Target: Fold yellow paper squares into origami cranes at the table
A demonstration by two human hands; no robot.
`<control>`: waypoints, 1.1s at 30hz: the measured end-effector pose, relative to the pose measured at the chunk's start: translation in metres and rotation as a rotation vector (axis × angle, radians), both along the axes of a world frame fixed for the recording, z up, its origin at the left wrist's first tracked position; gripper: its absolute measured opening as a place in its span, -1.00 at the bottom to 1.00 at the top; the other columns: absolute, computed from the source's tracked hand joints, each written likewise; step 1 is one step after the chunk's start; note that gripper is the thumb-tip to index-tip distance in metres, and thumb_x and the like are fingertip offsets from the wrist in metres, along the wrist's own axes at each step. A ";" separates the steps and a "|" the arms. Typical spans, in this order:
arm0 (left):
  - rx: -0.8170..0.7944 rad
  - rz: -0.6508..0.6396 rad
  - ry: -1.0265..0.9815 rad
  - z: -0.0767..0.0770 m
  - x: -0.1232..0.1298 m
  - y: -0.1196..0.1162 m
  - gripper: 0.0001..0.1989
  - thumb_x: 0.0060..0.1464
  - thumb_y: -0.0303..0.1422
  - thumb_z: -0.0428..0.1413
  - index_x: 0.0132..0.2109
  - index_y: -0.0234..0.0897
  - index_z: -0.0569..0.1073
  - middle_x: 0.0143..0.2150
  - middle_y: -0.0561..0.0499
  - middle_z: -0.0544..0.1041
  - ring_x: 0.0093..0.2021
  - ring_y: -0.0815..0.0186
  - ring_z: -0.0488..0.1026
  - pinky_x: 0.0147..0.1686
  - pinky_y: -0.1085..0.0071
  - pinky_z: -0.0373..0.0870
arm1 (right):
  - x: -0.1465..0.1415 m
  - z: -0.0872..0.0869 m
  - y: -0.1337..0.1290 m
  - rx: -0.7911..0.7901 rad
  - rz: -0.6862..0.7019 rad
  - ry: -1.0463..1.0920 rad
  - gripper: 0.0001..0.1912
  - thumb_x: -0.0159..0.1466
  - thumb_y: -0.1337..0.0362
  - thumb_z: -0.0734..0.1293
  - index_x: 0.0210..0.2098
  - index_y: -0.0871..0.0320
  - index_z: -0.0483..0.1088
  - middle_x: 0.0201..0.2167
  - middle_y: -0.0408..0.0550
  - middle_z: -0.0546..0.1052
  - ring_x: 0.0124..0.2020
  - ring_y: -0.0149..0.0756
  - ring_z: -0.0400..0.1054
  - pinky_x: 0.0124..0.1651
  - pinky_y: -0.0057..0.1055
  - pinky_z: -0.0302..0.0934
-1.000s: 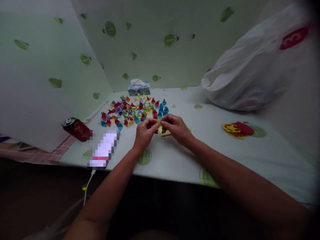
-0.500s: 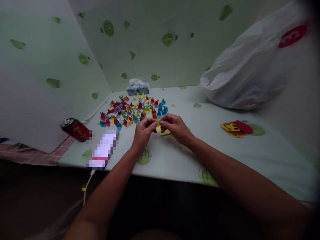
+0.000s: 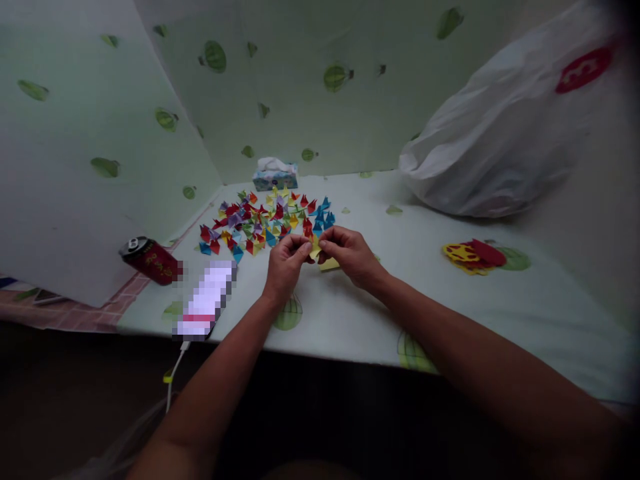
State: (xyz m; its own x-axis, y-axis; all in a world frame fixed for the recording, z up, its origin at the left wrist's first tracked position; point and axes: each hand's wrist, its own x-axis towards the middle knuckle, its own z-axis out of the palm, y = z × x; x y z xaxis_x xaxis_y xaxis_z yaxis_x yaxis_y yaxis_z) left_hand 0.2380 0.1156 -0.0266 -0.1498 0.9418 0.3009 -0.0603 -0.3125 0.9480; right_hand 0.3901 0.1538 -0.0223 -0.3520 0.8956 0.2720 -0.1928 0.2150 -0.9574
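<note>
Between my two hands is a small piece of folded yellow paper [image 3: 315, 249], partly hidden by the fingers. My left hand [image 3: 289, 267] pinches its left side with thumb and forefinger. On the other side, my right hand [image 3: 349, 255] grips it in the same way. Under my right hand lies a yellow paper stack or pad [image 3: 329, 265], half covered. Just beyond the hands spreads a heap of small folded paper figures [image 3: 260, 223] in red, blue, yellow, green, purple and orange; they look like origami cranes.
A tissue box [image 3: 275, 175] stands behind the figures. To the left are a red drink can [image 3: 153, 260] and a phone [image 3: 207, 300] on a white cable [image 3: 171, 380]. At right lie red and yellow cut-out pieces [image 3: 474, 256], with a big white plastic bag [image 3: 490, 140] behind.
Hardly anything differs. Both hands keep their pinch on the yellow paper, and its visible part has turned slightly; the whole view has shifted a little.
</note>
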 end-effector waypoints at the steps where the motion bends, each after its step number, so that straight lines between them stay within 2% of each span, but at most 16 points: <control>1: 0.005 0.005 0.008 0.000 0.000 0.000 -0.83 0.05 -0.29 0.27 -0.28 -0.29 0.50 -0.38 0.06 0.51 -0.43 0.43 0.44 -0.36 0.44 0.46 | 0.000 0.000 0.000 0.002 0.004 -0.002 -0.80 0.15 0.18 0.43 -0.40 0.15 0.38 -0.51 -0.17 0.49 -0.51 -0.40 0.42 -0.38 -0.40 0.32; 7: 0.053 0.047 0.090 -0.001 0.000 0.000 -0.85 0.08 -0.30 0.26 -0.27 -0.29 0.49 -0.38 0.06 0.52 -0.42 0.43 0.45 -0.37 0.46 0.44 | 0.004 0.002 0.001 0.125 0.040 -0.134 -0.74 0.17 0.10 0.46 -0.40 0.16 0.40 -0.45 -0.12 0.50 -0.45 -0.36 0.41 -0.35 -0.37 0.30; 11: 0.075 0.048 0.147 0.000 0.000 -0.002 -0.85 0.08 -0.30 0.26 -0.25 -0.28 0.51 -0.37 0.05 0.54 -0.41 0.42 0.45 -0.37 0.45 0.44 | 0.006 0.003 0.001 0.266 -0.043 -0.286 -0.78 0.23 0.18 0.40 -0.46 0.16 0.36 -0.49 -0.12 0.47 -0.46 -0.37 0.33 -0.35 -0.37 0.20; 16: 0.099 0.139 0.212 0.001 -0.001 -0.002 -0.88 0.09 -0.31 0.25 -0.26 -0.28 0.55 -0.36 0.03 0.53 -0.40 0.42 0.42 -0.38 0.46 0.40 | 0.006 0.003 0.001 0.421 -0.129 -0.390 -0.82 0.23 0.28 0.35 -0.49 0.14 0.33 -0.51 -0.15 0.41 -0.44 -0.37 0.24 -0.33 -0.38 0.11; 23: 0.081 0.155 0.173 0.000 0.001 -0.001 -0.88 0.07 -0.32 0.22 -0.28 -0.28 0.51 -0.41 0.07 0.51 -0.50 0.47 0.37 -0.49 0.50 0.35 | 0.005 0.007 -0.002 0.435 -0.152 -0.392 -0.83 0.22 0.33 0.34 -0.50 0.14 0.33 -0.49 -0.15 0.42 -0.43 -0.36 0.26 -0.29 -0.36 0.12; 30: 0.069 0.160 0.125 0.002 0.002 -0.001 -0.91 0.04 -0.35 0.21 -0.30 -0.27 0.48 -0.43 0.10 0.46 -0.53 0.49 0.33 -0.54 0.54 0.34 | 0.004 0.004 -0.001 0.355 -0.191 -0.375 -0.89 0.21 0.32 0.32 -0.45 0.14 0.35 -0.46 -0.12 0.46 -0.40 -0.33 0.28 -0.29 -0.36 0.13; 33: 0.073 0.142 0.110 0.002 0.002 -0.001 -0.93 0.05 -0.37 0.19 -0.30 -0.26 0.46 -0.44 0.11 0.45 -0.55 0.51 0.32 -0.55 0.55 0.33 | 0.004 0.004 -0.001 0.369 -0.206 -0.382 -0.90 0.21 0.32 0.31 -0.44 0.14 0.35 -0.46 -0.11 0.45 -0.40 -0.32 0.29 -0.28 -0.35 0.13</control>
